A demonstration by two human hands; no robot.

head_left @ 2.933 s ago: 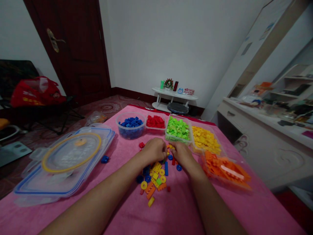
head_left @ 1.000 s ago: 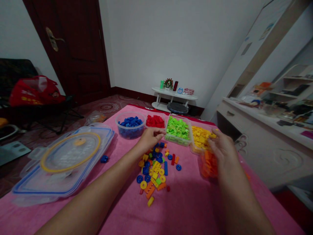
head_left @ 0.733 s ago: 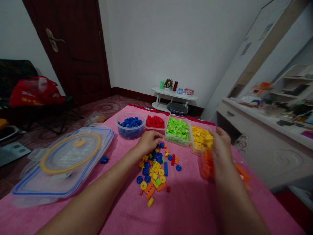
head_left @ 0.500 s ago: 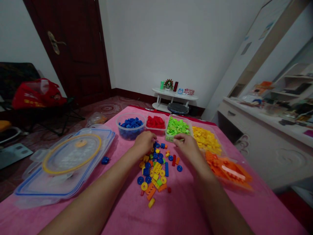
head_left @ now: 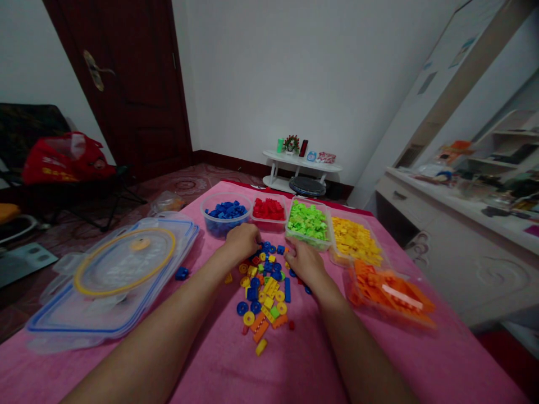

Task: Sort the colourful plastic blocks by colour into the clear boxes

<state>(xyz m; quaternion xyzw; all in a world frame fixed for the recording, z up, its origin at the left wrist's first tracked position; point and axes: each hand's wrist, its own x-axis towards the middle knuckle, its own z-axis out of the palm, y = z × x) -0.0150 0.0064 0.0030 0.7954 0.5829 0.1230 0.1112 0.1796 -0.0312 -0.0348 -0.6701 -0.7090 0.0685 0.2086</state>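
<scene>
A mixed pile of toy building blocks (head_left: 269, 301) in blue, yellow, orange, red and green lies on the pink cloth, with small wheels among them. My left hand (head_left: 244, 240) is at the far left edge of the pile, in front of the tub of blue blocks (head_left: 227, 212); its fingers are curled down and their tips are hidden. At the pile's far right edge, my right hand (head_left: 306, 261) has thumb and fingertips drawn together low over the small pieces. Whatever it pinches is too small to make out. The box of green blocks (head_left: 309, 221) stands just behind it.
Boxes of red blocks (head_left: 268, 210), yellow blocks (head_left: 354, 240) and orange blocks (head_left: 387, 294) continue the row to the right. Stacked clear lids (head_left: 122, 275) lie at the left, with a lone blue piece (head_left: 182, 273) beside them. A yellow piece (head_left: 261, 347) lies nearest me.
My right hand has moved left from beside the green box to the pile's edge. My left hand has shifted slightly left, and a yellow piece now shows beside its wrist.
</scene>
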